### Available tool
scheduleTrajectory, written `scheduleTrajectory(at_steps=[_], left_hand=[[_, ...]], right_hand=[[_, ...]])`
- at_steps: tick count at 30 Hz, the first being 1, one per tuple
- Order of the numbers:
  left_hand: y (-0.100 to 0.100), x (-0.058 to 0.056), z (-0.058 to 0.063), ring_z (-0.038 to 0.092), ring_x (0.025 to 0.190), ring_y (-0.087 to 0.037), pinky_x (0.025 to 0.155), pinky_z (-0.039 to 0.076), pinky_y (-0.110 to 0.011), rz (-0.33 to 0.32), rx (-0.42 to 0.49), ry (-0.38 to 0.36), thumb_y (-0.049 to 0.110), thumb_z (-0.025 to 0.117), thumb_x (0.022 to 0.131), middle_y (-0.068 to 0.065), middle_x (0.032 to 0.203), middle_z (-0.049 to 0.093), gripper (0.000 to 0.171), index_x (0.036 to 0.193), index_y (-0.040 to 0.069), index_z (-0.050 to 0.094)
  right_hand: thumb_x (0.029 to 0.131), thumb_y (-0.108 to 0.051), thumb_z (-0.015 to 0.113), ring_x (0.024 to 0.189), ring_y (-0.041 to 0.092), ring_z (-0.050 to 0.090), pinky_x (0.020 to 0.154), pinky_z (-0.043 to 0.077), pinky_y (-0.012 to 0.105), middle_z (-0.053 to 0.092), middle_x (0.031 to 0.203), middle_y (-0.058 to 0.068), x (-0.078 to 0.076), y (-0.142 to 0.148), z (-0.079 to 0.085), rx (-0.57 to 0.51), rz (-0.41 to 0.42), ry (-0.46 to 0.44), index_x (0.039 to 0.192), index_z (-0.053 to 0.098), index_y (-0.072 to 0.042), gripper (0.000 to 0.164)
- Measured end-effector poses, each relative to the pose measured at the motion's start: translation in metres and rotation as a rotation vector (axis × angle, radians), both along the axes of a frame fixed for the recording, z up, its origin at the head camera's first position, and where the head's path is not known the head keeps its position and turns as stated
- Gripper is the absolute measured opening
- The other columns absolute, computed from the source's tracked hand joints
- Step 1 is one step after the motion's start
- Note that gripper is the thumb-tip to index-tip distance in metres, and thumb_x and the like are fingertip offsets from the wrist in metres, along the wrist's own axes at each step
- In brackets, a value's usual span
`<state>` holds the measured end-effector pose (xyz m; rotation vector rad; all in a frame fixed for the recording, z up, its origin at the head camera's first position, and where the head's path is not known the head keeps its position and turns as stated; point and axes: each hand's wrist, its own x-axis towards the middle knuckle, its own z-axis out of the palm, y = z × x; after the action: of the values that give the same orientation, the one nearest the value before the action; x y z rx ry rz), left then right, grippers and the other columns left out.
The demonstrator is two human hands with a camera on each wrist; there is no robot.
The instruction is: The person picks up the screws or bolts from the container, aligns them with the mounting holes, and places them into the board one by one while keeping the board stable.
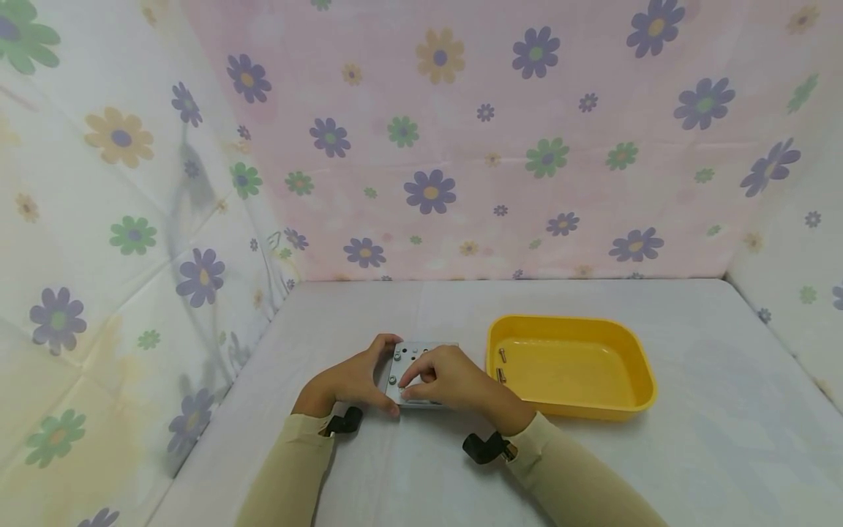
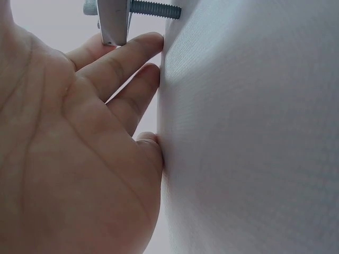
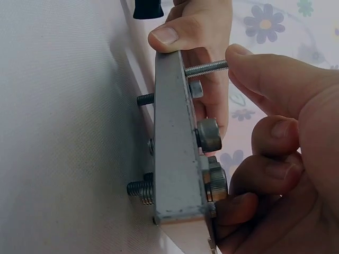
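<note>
My left hand holds a thick silver metal plate at its left side, thumb on the near corner and fingers at the far corner. Between the thumb and index finger of my right hand is a screw, its head hidden by the fingertips. The screw's threaded end meets the plate's face near one end, square to it. Several socket-head screws sit in the plate, and threaded ends stick out of its other side. In the left wrist view, a long threaded shaft juts from the plate.
To the right of the plate stands a yellow tray, with loose screws at its left side. A white cloth covers the table. Flowered curtains hang behind and at both sides.
</note>
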<state>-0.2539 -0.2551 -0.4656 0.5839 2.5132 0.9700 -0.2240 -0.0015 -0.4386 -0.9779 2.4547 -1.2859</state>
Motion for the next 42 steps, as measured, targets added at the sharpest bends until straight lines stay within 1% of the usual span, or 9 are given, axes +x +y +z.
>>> scheduleTrajectory(at_steps=[6, 15, 24, 31, 42], left_hand=[[0.0004, 0.0004, 0.0004, 0.035, 0.148, -0.021, 0.122, 0.027, -0.054, 0.0, 0.01, 0.003, 0.043, 0.1, 0.056, -0.001, 0.16, 0.037, 0.125, 0.154, 0.026, 0.025], [0.0033, 0.0024, 0.0038, 0.031, 0.151, -0.023, 0.123, 0.026, -0.057, -0.003, 0.022, -0.003, 0.041, 0.099, 0.057, -0.003, 0.162, 0.036, 0.124, 0.155, 0.025, 0.025], [0.0032, 0.0044, 0.0073, 0.032, 0.15, -0.023, 0.123, 0.026, -0.057, 0.002, 0.02, -0.001, 0.04, 0.1, 0.058, -0.003, 0.161, 0.036, 0.124, 0.155, 0.024, 0.025], [0.0006, 0.0023, 0.0039, 0.033, 0.148, -0.021, 0.122, 0.027, -0.055, -0.015, 0.017, 0.01, 0.042, 0.099, 0.058, -0.003, 0.16, 0.036, 0.124, 0.155, 0.024, 0.023], [0.0004, 0.002, 0.0042, 0.028, 0.152, -0.021, 0.124, 0.024, -0.055, -0.021, 0.018, 0.006, 0.042, 0.099, 0.057, -0.004, 0.162, 0.034, 0.125, 0.155, 0.025, 0.023]], right_hand=[[0.089, -0.031, 0.083, 0.054, 0.007, 0.042, 0.054, 0.033, 0.021, 0.045, 0.054, -0.007, 0.0005, -0.0013, -0.0013, -0.009, -0.003, 0.003, 0.1, 0.083, -0.026, 0.012], [0.089, -0.032, 0.083, 0.055, 0.007, 0.043, 0.056, 0.034, 0.022, 0.047, 0.054, -0.007, 0.0025, -0.0006, -0.0002, -0.002, 0.001, 0.012, 0.1, 0.083, -0.028, 0.011], [0.089, -0.033, 0.083, 0.055, 0.007, 0.043, 0.056, 0.034, 0.022, 0.045, 0.053, -0.008, 0.0021, -0.0011, -0.0006, 0.001, -0.002, 0.019, 0.101, 0.083, -0.026, 0.014], [0.089, -0.031, 0.083, 0.055, 0.007, 0.042, 0.055, 0.034, 0.022, 0.044, 0.053, -0.008, 0.0009, -0.001, -0.0012, -0.007, -0.018, 0.026, 0.1, 0.084, -0.025, 0.013], [0.09, -0.028, 0.082, 0.053, 0.006, 0.04, 0.055, 0.034, 0.021, 0.042, 0.052, -0.008, 0.0012, -0.0011, -0.0004, -0.013, -0.023, 0.008, 0.101, 0.083, -0.024, 0.013]])
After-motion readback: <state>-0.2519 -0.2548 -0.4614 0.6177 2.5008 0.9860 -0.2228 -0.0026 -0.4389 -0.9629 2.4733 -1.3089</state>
